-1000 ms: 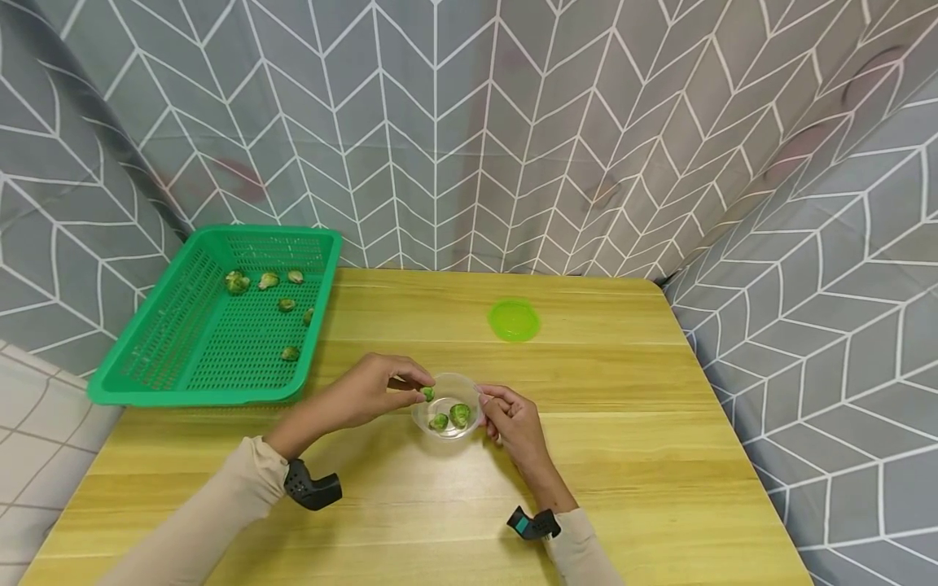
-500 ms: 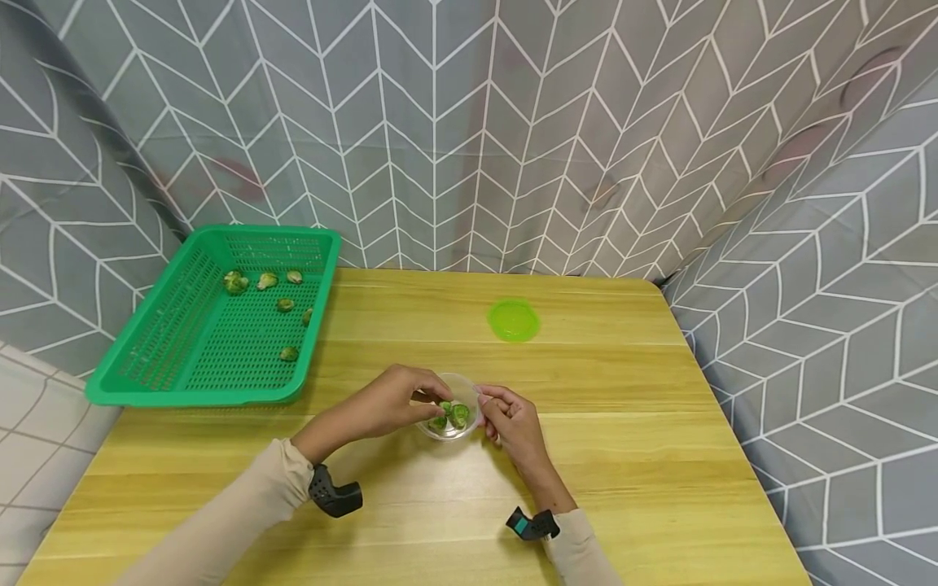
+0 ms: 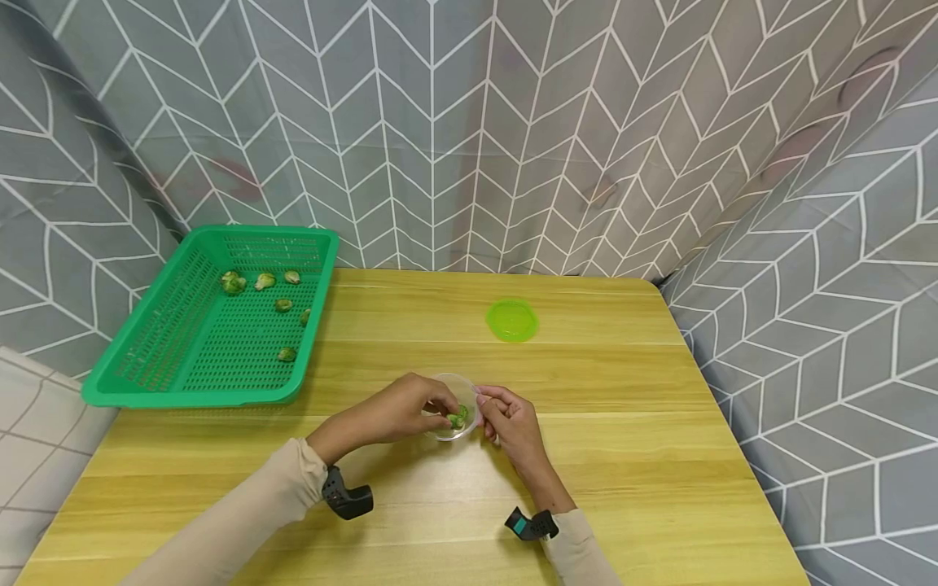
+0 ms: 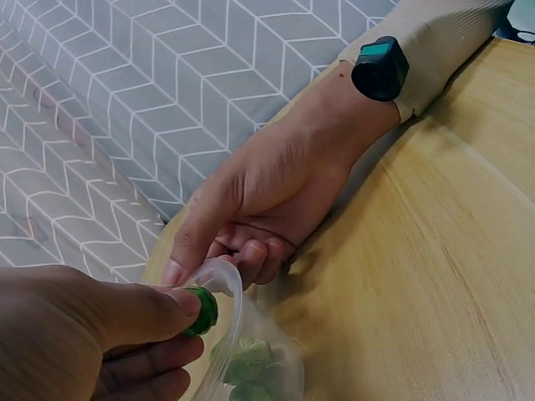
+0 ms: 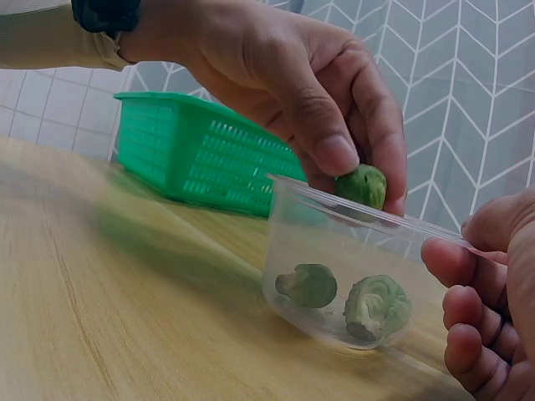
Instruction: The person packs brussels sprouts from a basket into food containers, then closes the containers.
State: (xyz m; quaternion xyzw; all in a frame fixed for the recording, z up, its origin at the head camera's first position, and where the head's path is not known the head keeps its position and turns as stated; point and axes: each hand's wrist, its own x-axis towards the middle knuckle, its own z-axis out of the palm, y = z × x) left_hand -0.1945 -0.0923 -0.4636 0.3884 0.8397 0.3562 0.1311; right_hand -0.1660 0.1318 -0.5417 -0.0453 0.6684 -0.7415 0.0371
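Note:
Between thumb and fingers, my left hand (image 3: 401, 408) pinches a green Brussels sprout (image 5: 364, 185) at the mouth of a clear plastic container (image 5: 288, 238). Two more sprouts lie on the container's bottom: a smaller one (image 5: 309, 286) and a larger, leafier one (image 5: 378, 307). My right hand (image 3: 515, 427) grips the container's rim on the right side, thumb over the edge. In the head view my left fingers cover part of the container and its contents. The container stands on the wooden table (image 3: 623, 456).
A green perforated basket (image 3: 205, 400) stands at the left back, with several Brussels sprouts, one a loose sprout (image 3: 287, 354), on its floor. A bright green lid (image 3: 512, 321) lies behind the container. Grey patterned curtains (image 3: 454, 138) hang along the back and right.
My left hand has moved right and slightly down with its sprout, from the container's left rim to over its middle. My right hand stays on the rim.

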